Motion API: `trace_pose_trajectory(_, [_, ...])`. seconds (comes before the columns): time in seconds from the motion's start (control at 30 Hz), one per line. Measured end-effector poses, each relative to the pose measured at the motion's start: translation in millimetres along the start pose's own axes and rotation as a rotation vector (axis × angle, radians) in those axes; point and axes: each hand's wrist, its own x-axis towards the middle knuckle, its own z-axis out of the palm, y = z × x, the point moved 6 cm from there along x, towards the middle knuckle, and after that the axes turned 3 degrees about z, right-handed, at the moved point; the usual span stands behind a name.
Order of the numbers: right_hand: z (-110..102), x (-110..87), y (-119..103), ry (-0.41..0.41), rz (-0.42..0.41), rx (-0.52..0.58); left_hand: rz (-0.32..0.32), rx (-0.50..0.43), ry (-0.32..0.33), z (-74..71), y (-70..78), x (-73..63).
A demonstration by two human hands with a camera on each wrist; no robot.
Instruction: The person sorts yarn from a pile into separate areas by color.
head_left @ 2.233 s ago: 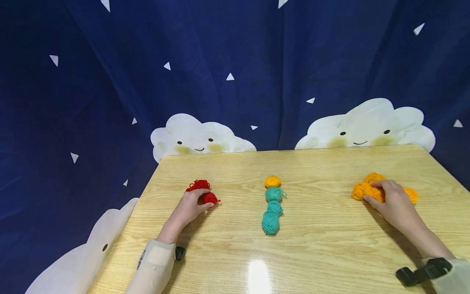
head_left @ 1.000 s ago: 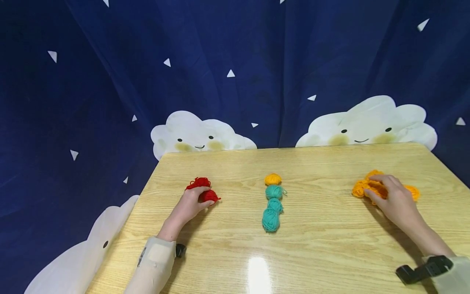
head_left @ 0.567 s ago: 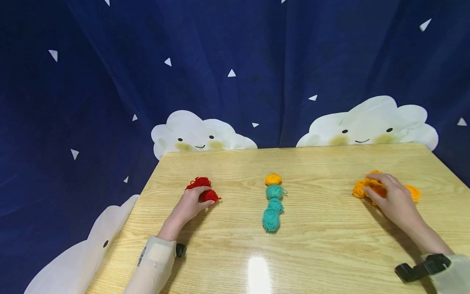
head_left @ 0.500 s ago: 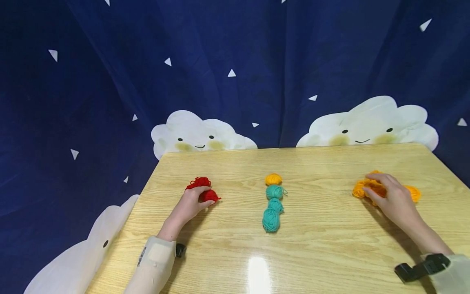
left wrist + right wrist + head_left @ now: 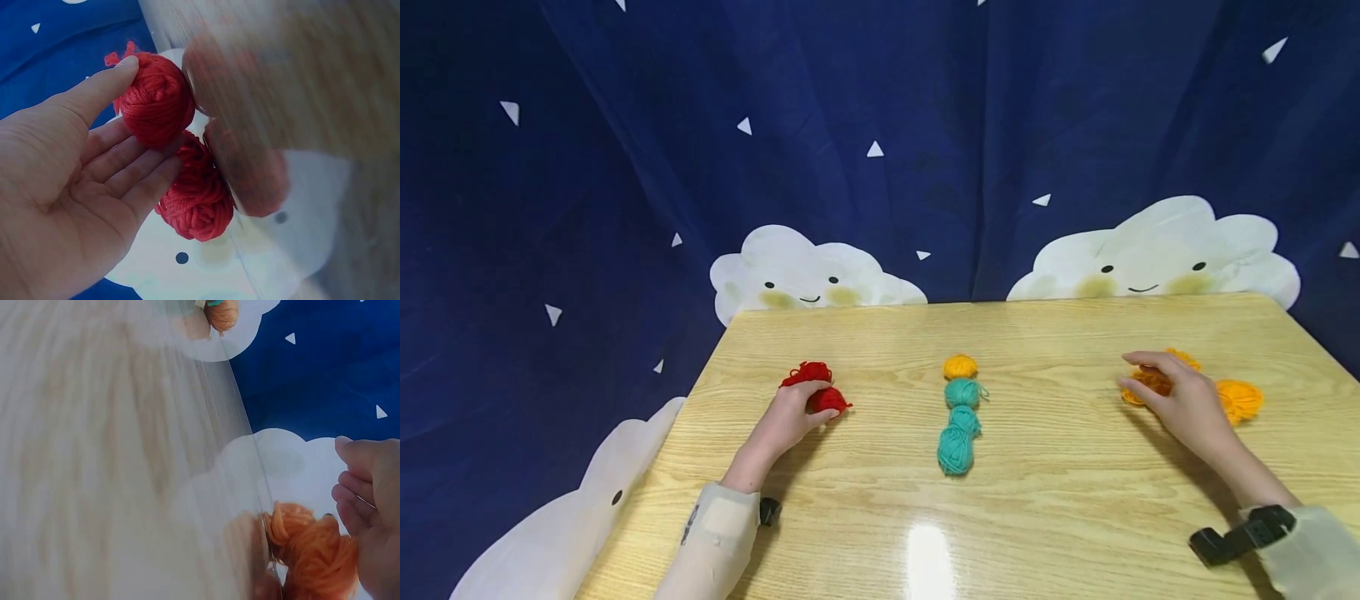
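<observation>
My left hand [image 5: 784, 418] holds a red yarn ball [image 5: 830, 401] between thumb and fingers on the left of the table. In the left wrist view the thumb lies on that ball [image 5: 156, 97], and a second, looser red yarn ball [image 5: 199, 209] sits beside it. Over on the right, my right hand [image 5: 1183, 406] hovers above several orange yarn balls [image 5: 1240, 401], thumb and fingers parted with nothing between them. It partly hides them from the head camera. The right wrist view has the orange yarn [image 5: 319, 559] below the relaxed fingers.
A column in mid-table has one small orange yarn ball [image 5: 960, 367] at the far end and three teal yarn balls [image 5: 956, 451] nearer. Behind the wooden table [image 5: 1060, 500] hangs a dark blue curtain [image 5: 865, 83] with white clouds and triangles.
My right hand has shifted left and lifted away from the orange yarn, uncovering the rightmost ball. Earlier its fingers were down on the yarn. The left hand stays in place.
</observation>
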Motion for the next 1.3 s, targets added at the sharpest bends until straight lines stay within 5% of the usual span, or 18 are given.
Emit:
trace_pose_trajectory(0.63, [32,12.5,-22,-0.097,0.001,0.137,-0.012,0.006,0.0,0.8,-2.6,0.1])
trace_pose_trajectory(0.8, [47,17.6,-26,-0.149,0.046,0.15,-0.024,-0.01,0.0,0.6,-3.3,0.5])
trace_pose_trajectory(1.3, [102,38.5,-60,-0.265,-0.003,0.265,-0.014,-0.012,0.015,0.2,-2.5,0.1])
